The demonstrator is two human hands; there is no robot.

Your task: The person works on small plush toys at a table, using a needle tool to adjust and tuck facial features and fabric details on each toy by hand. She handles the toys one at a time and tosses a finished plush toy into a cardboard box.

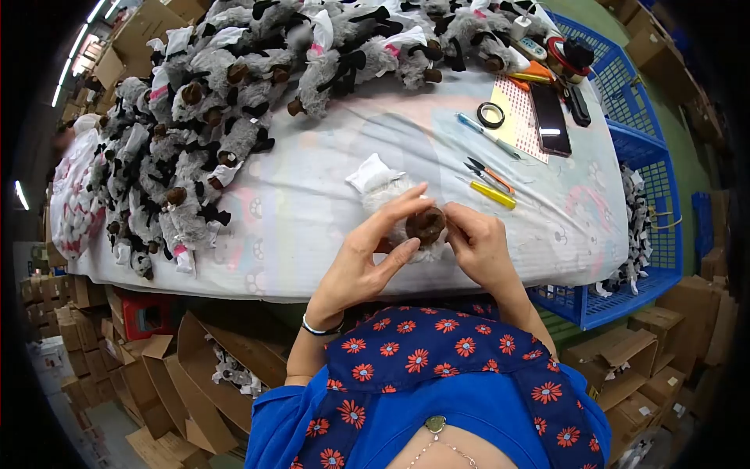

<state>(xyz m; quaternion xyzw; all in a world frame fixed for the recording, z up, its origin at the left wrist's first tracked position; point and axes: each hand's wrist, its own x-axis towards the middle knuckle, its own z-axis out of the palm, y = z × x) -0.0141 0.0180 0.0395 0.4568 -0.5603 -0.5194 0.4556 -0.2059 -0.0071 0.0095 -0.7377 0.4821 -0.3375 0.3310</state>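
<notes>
A small plush toy with light fur [380,195] and a brown round part [426,225] lies at the near edge of the table, a white fabric piece [375,173] at its far end. From the left, my left hand [373,248] holds it, with fingers over the fur and the thumb below the brown part. My right hand [478,238] pinches at the right side of the brown part; whatever is between those fingertips is hidden. Beyond my right hand lie a yellow cutter [493,195] and orange-handled snips [498,178].
Many grey plush toys [180,148] are heaped at the table's left and back. A phone [550,119], black tape roll [491,115] and pens [488,134] lie at the right. Blue crates [585,306] stand beyond the right edge, and cardboard boxes [226,367] below.
</notes>
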